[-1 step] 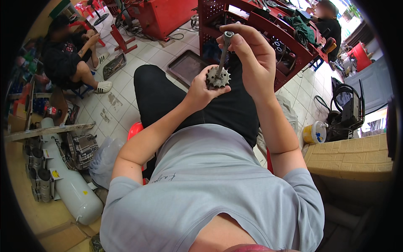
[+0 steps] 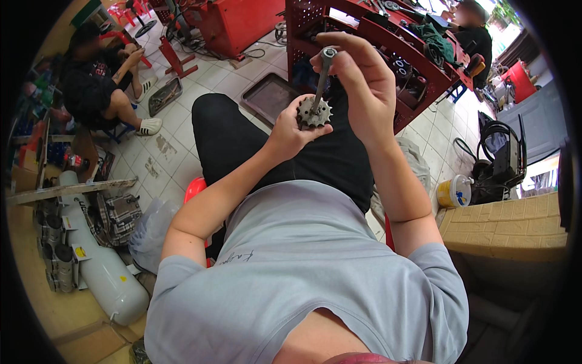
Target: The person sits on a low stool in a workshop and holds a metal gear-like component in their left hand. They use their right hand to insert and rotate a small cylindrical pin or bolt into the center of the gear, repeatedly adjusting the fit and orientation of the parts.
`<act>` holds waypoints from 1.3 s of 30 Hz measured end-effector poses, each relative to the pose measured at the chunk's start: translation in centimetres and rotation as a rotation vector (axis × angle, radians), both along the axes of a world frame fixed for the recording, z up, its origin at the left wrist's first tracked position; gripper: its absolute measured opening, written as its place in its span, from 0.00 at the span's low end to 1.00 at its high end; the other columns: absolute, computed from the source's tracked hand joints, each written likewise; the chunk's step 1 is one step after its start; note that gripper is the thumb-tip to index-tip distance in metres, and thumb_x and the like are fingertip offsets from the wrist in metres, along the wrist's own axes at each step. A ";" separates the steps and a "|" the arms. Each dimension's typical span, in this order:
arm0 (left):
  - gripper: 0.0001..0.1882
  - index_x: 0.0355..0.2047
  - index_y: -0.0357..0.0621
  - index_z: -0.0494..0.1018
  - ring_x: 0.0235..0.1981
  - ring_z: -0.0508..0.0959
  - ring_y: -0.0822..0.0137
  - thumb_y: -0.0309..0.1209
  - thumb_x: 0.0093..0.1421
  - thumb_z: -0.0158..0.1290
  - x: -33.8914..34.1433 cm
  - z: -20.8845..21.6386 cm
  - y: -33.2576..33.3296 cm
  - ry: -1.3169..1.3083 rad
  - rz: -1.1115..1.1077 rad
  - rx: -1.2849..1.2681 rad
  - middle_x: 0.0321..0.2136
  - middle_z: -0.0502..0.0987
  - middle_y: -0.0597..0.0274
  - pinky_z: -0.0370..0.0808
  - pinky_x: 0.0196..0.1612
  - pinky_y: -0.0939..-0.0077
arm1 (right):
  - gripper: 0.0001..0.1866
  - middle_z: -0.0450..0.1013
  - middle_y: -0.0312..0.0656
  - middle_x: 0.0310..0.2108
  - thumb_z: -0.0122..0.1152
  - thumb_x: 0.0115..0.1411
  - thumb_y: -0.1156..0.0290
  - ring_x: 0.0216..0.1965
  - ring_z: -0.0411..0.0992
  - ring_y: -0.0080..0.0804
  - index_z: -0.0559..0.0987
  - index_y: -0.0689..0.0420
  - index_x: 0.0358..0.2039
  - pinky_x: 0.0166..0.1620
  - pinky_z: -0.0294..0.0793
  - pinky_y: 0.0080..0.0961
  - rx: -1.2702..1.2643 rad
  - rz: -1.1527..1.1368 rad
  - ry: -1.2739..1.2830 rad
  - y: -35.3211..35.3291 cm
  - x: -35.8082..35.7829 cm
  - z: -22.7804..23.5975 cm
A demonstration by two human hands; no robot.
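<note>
My left hand (image 2: 291, 130) is closed around a small grey metal sprocket (image 2: 314, 113) with pointed teeth and holes in its face, held above my lap. A metal wrench (image 2: 323, 79) with a round head stands tilted on the sprocket, its lower end at the sprocket's middle. The exact join there is too small to make out. At the upper end of the wrench, my right hand (image 2: 370, 91) has its thumb and fingertips around the head, with the other fingers loosely curved.
A red tool cart (image 2: 364, 42) stands ahead, beside a dark tray (image 2: 270, 97) on the tiled floor. One person (image 2: 106, 79) sits at the left; another (image 2: 473, 42) is at the far right. A white cylinder (image 2: 103, 273) lies at left, a yellow-and-white bucket (image 2: 453, 193) at right.
My right hand and the wrench head have shifted very slightly left and down. My left hand keeps the sprocket in nearly the same place.
</note>
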State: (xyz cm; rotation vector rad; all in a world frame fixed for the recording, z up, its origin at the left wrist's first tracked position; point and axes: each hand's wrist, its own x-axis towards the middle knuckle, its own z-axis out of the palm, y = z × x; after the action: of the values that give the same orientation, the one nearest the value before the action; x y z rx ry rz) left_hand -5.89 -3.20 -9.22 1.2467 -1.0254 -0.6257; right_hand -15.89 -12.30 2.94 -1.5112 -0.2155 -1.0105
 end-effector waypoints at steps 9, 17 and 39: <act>0.27 0.51 0.35 0.64 0.41 0.76 0.74 0.25 0.53 0.63 0.1 0.5 0.2 -0.027 -0.016 0.058 0.40 0.76 0.63 0.73 0.47 0.77 | 0.15 0.73 0.32 0.34 0.70 0.53 0.75 0.36 0.71 0.15 0.73 0.60 0.37 0.37 0.67 0.15 0.200 0.020 0.062 1.3 -0.2 1.5; 0.30 0.50 0.35 0.65 0.39 0.76 0.75 0.27 0.50 0.67 0.1 0.0 0.0 -0.025 0.002 -0.001 0.37 0.77 0.63 0.73 0.46 0.78 | 0.16 0.74 0.36 0.35 0.62 0.60 0.75 0.39 0.72 0.19 0.72 0.64 0.47 0.42 0.70 0.18 0.043 0.020 -0.024 -0.2 0.5 -0.9; 0.30 0.50 0.36 0.65 0.38 0.76 0.75 0.29 0.50 0.67 0.2 0.2 0.0 -0.016 -0.005 0.000 0.37 0.77 0.63 0.73 0.46 0.78 | 0.16 0.76 0.43 0.37 0.56 0.61 0.79 0.41 0.75 0.28 0.67 0.62 0.49 0.46 0.75 0.27 0.058 0.105 -0.014 0.1 0.3 -0.3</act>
State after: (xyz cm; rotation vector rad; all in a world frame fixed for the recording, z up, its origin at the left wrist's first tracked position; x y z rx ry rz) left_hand -5.70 -3.16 -9.00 1.2514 -1.0414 -0.6207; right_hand -15.61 -12.19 2.61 -1.4259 -0.2703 -0.9358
